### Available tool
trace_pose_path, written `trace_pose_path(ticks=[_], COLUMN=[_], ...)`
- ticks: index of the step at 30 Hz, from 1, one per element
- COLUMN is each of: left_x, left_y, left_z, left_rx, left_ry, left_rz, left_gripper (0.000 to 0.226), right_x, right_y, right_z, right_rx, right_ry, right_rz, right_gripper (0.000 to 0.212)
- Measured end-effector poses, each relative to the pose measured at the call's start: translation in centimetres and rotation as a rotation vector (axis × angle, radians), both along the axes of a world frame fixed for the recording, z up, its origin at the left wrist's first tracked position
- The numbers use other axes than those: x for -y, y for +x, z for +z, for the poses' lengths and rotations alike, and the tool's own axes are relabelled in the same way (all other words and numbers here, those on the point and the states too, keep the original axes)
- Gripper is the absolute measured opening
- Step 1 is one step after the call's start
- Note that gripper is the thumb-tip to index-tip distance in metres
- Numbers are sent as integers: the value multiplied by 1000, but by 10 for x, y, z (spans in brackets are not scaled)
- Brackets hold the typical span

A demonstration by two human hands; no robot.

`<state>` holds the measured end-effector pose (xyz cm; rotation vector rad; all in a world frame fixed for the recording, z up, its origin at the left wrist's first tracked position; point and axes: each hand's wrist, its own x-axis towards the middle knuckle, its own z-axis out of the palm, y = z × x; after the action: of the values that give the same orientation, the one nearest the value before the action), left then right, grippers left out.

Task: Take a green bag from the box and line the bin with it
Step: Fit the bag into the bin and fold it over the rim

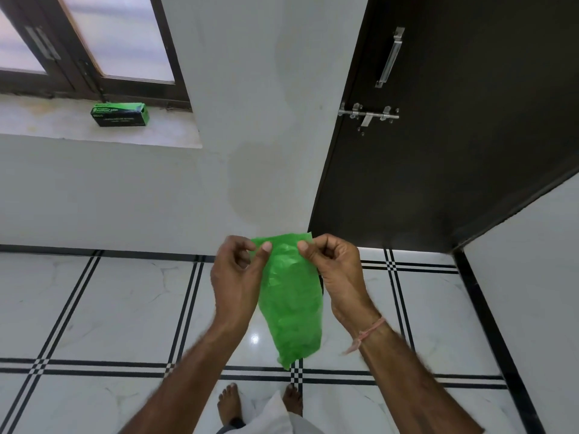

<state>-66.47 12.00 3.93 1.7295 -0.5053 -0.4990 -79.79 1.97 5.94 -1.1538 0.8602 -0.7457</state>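
A thin green plastic bag (293, 302) hangs folded and crumpled in front of me, its top edge level with my fingers. My left hand (238, 277) pinches the top left corner between thumb and fingers. My right hand (336, 272) pinches the top right corner in the same way. The bag's lower end dangles free above the floor. The green and black bag box (120, 114) lies on the stone window sill at the upper left, far from both hands. No bin shows in this view.
A dark door (454, 120) with a metal handle and sliding latch stands at the right. A window (94, 42) sits above the sill. White floor tiles with black lines (125, 308) spread below; my bare feet (230, 405) are at the bottom.
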Motion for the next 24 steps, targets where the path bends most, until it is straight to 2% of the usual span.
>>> trace_pose_path(ticks=[3, 6, 8, 11, 16, 19, 24], left_x=[5, 9, 9, 10, 11, 12, 13], left_y=[-10, -11, -8, -6, -1, 2, -2], left_z=[20, 24, 24, 21, 20, 17, 16], left_rx=[-397, -585, -644, -714, -870, -925, -855], left_ry=[-139, -205, -222, -238, -265, -279, -269], left_rz=[-235, -331, -310, -284, -230, -216, -200], left_gripper=[39, 34, 22, 25, 31, 33, 23], right_x=[-9, -16, -18, -17, -13, -12, -13], right_y=[6, 8, 9, 10, 12, 12, 11], right_z=[-3, -1, 0, 0, 0, -1, 0], right_rx=[9, 46, 54, 78, 195, 178, 171], right_ry=[-58, -37, -13, 58, 324, 355, 306], right_rz=[13, 32, 49, 72, 70, 58, 82], right_gripper=[43, 34, 25, 11, 20, 30, 27])
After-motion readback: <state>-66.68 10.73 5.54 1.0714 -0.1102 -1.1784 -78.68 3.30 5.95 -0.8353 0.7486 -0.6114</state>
